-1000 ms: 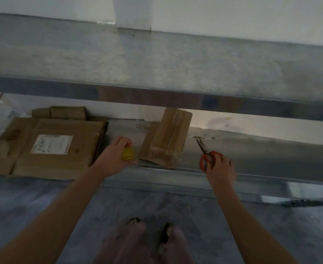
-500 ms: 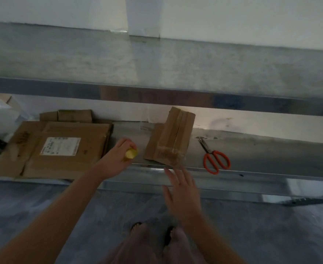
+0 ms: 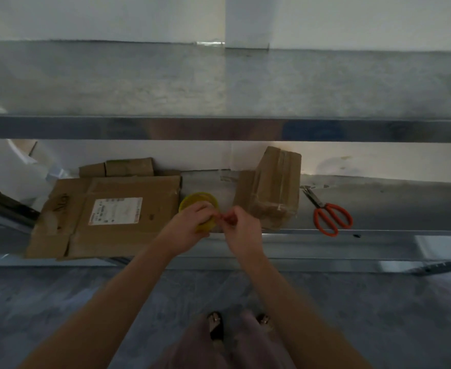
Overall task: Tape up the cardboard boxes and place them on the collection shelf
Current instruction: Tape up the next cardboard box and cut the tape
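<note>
One taped brown cardboard box (image 3: pixel 272 187) stands tilted on the lower metal shelf (image 3: pixel 392 209), close to the wall. Just left of it, the left hand (image 3: pixel 189 227) grips one yellow tape roll (image 3: pixel 195 198), fingers curled round it. The right hand (image 3: pixel 243 230) pinches at the roll's rim; whether it has the tape end cannot be told. One flattened cardboard carton (image 3: pixel 152 222) with a white label lies further left, with two small cardboard pieces (image 3: pixel 128 167) behind it. One pair of orange-handled scissors (image 3: pixel 318 201) lies to the right of the box.
</note>
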`<state>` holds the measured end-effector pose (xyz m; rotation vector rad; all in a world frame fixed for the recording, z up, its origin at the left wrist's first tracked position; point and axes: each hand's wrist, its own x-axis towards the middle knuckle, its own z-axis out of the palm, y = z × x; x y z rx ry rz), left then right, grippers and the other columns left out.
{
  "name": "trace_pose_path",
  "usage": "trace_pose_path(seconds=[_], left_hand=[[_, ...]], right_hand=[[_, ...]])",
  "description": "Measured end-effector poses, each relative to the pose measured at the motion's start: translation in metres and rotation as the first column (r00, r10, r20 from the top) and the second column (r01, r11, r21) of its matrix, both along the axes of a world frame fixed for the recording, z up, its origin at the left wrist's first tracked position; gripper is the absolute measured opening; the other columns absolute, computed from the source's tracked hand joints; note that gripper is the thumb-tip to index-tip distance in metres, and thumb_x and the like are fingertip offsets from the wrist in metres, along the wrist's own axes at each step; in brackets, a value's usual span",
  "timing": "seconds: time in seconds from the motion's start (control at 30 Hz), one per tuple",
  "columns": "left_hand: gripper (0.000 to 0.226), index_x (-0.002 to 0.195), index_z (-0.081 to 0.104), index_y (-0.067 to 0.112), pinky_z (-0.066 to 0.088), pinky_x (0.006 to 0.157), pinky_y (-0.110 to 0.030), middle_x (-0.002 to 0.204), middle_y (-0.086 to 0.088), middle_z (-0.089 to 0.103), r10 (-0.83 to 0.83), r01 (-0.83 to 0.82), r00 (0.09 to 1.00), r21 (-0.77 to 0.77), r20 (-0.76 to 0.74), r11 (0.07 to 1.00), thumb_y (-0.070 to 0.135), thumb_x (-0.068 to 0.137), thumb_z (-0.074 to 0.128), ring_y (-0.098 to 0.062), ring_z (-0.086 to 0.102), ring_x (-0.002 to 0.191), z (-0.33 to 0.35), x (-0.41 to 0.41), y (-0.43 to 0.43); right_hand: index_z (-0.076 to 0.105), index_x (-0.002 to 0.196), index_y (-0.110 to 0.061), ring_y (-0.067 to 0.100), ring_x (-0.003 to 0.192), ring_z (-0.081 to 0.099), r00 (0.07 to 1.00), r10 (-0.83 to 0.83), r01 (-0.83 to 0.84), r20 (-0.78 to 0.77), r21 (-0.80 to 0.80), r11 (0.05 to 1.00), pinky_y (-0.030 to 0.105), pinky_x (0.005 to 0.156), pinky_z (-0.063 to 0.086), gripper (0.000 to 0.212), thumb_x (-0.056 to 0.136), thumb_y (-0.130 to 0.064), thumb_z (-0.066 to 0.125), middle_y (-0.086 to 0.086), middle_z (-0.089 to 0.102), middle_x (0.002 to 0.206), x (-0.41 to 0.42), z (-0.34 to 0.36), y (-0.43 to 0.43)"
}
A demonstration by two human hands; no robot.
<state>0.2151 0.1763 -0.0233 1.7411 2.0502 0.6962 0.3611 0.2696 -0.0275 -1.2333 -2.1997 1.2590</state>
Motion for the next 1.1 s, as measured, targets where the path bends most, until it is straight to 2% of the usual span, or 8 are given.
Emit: trace_pose_path(seconds=[0.2,0.27,0.47,0.6,0.73,0.93,1.03,1.1], left_hand=[[0.064,0.124,0.047,0.022,0.045,0.070,-0.028,0.106,0.002,0.062,0.217,-0.210,0.972,-0.074,0.090,0.975,0.030,0.072,0.082,-0.016,0.060,0.089,-0.007,-0.020,0.009],[0.072,0.130,0.044,0.027,0.049,0.074,-0.031,0.109,0.004,0.061,0.249,-0.236,0.962,-0.122,0.114,0.964,0.034,0.070,0.083,-0.015,0.059,0.092,-0.009,-0.031,0.017],[0.058,0.140,0.044,0.027,0.047,0.084,-0.035,0.130,-0.004,0.053,0.039,-0.070,0.990,-0.230,-0.139,0.971,0.024,0.086,0.067,-0.025,0.054,0.113,-0.047,-0.036,0.028],[0.059,0.139,0.045,0.025,0.041,0.101,-0.033,0.135,-0.004,0.050,0.010,-0.045,0.991,-0.265,-0.131,0.963,0.012,0.086,0.066,-0.024,0.050,0.122,-0.066,-0.039,0.030],[0.068,0.140,0.041,0.023,0.039,0.103,-0.033,0.140,-0.006,0.038,0.039,-0.066,0.995,-0.301,-0.095,0.951,0.017,0.081,0.074,-0.025,0.044,0.125,-0.073,-0.040,0.029],[0.071,0.138,0.045,0.019,0.037,0.107,-0.045,0.142,-0.008,0.039,-0.058,-0.046,0.949,-0.315,-0.311,0.948,0.041,0.077,0.074,-0.032,0.036,0.130,-0.062,-0.035,0.030],[0.065,0.139,0.045,0.017,0.037,0.109,-0.049,0.146,-0.008,0.040,-0.003,-0.059,0.937,-0.167,-0.350,0.984,0.056,0.086,0.051,-0.033,0.033,0.137,-0.049,-0.020,0.020],[0.064,0.142,0.041,0.017,0.027,0.115,-0.045,0.151,-0.006,0.037,0.023,-0.049,0.925,-0.060,-0.380,0.997,0.057,0.092,0.036,-0.030,0.029,0.141,-0.036,-0.001,0.016]], right_hand=[[0.067,0.079,-0.016,0.001,0.066,0.056,0.993,-0.088,0.087,-0.082,-0.019,0.996,0.016,0.065,0.045,0.013,0.081,-0.024,0.077,-0.008,0.069,0.075,-0.007,-0.011,-0.016],[0.063,0.076,-0.024,0.000,0.064,0.056,0.993,-0.100,0.099,-0.055,-0.026,0.995,0.011,0.062,0.042,0.016,0.082,-0.030,0.076,-0.014,0.064,0.072,-0.006,-0.017,-0.025],[0.060,0.081,-0.030,0.001,0.071,0.054,0.964,-0.223,0.252,0.145,-0.227,0.941,0.010,0.060,0.034,0.013,0.087,-0.033,0.070,-0.014,0.062,0.080,-0.020,-0.047,-0.013],[0.069,0.095,-0.023,0.007,0.080,0.055,0.934,-0.243,0.302,0.262,-0.215,0.929,0.022,0.068,0.037,0.012,0.089,-0.033,0.066,-0.007,0.070,0.093,-0.031,-0.068,-0.008],[0.060,0.093,-0.023,0.017,0.083,0.064,0.902,-0.246,0.287,0.354,-0.066,0.956,0.028,0.062,0.039,0.026,0.086,-0.048,0.065,-0.006,0.068,0.086,-0.033,-0.075,-0.011],[0.040,0.118,-0.022,0.027,0.091,0.068,0.892,-0.109,0.098,0.440,0.047,0.994,0.032,0.066,0.041,0.048,0.089,-0.057,0.054,0.003,0.069,0.102,-0.025,-0.068,-0.004],[0.045,0.120,-0.026,0.020,0.089,0.067,0.945,-0.090,0.007,0.314,0.257,0.967,0.032,0.068,0.048,0.048,0.091,-0.063,0.047,-0.005,0.067,0.105,-0.001,-0.046,-0.006],[0.053,0.121,-0.026,0.017,0.097,0.062,0.975,-0.050,-0.056,0.215,0.460,0.886,0.034,0.076,0.052,0.047,0.091,-0.061,0.047,-0.007,0.064,0.110,0.025,-0.027,-0.010]])
